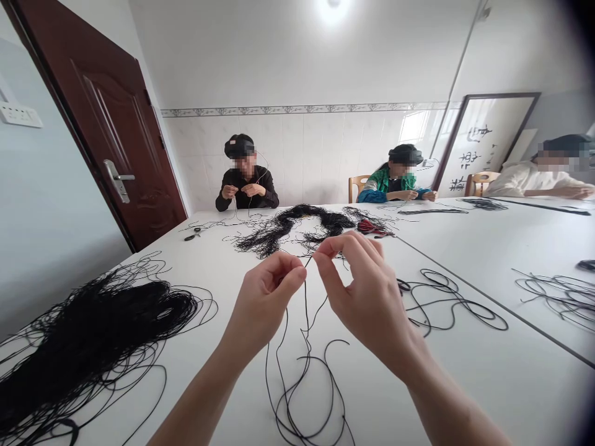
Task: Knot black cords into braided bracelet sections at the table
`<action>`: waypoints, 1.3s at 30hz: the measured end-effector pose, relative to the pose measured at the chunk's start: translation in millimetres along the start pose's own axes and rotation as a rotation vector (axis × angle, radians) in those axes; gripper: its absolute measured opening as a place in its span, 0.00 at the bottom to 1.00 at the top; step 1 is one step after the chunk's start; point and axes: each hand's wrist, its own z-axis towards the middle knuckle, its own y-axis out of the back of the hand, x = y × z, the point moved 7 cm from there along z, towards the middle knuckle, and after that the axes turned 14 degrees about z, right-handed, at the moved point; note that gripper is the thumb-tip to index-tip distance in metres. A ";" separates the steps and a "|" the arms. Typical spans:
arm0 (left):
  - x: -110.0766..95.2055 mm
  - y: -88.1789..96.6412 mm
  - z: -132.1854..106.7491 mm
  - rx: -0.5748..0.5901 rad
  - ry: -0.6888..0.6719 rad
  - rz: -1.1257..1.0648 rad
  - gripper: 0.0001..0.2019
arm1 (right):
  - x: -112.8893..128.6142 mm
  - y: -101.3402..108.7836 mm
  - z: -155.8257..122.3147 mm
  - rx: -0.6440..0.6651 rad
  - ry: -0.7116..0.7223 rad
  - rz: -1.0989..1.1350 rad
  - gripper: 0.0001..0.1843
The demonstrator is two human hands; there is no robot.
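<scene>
My left hand point(267, 297) and my right hand point(365, 291) are raised over the white table point(465, 371), close together. Each pinches a thin black cord point(307, 310) between thumb and fingertips, the pinches almost touching. The cord hangs down from my fingers and lies in loose loops point(302, 396) on the table in front of me.
A big heap of black cords point(88, 334) lies at my left, another heap point(302, 226) at the table's middle with red-handled scissors point(372, 228) beside it. Looped cords point(450, 303) lie to my right. Small scissors point(193, 234) lie far left. Three people sit across. A brown door point(116, 136) is left.
</scene>
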 end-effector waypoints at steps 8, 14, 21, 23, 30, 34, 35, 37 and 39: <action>-20.4 1.6 -9.5 0.086 -0.265 -0.376 0.05 | -33.1 1.5 4.1 0.034 -0.330 0.565 0.10; -18.0 -15.8 -15.3 0.236 -0.246 -0.664 0.05 | -18.5 -34.7 -6.1 0.373 -0.485 1.096 0.10; -11.5 -18.1 -12.2 0.174 -0.095 -0.646 0.06 | -15.1 -13.9 -5.6 0.213 -0.453 0.982 0.06; -15.5 -11.7 -12.9 0.135 -0.100 -0.571 0.10 | -11.6 -2.8 -2.8 0.168 -0.385 0.835 0.04; -26.9 -2.2 -25.2 0.009 0.002 -0.085 0.03 | -0.8 7.1 -0.3 0.212 -0.313 0.589 0.07; -33.5 0.1 -30.7 -0.065 0.004 -0.050 0.06 | -1.8 8.1 -1.4 0.217 -0.297 0.585 0.06; -34.0 0.2 -30.8 -0.065 -0.003 -0.047 0.07 | -2.1 8.0 -1.9 0.220 -0.289 0.583 0.06; -32.7 0.1 -29.9 -0.051 -0.008 -0.060 0.07 | -2.7 7.1 -3.0 0.226 -0.273 0.575 0.07; -29.6 -0.1 -27.9 -0.033 -0.001 -0.105 0.08 | -3.0 7.9 -3.6 0.198 -0.252 0.539 0.08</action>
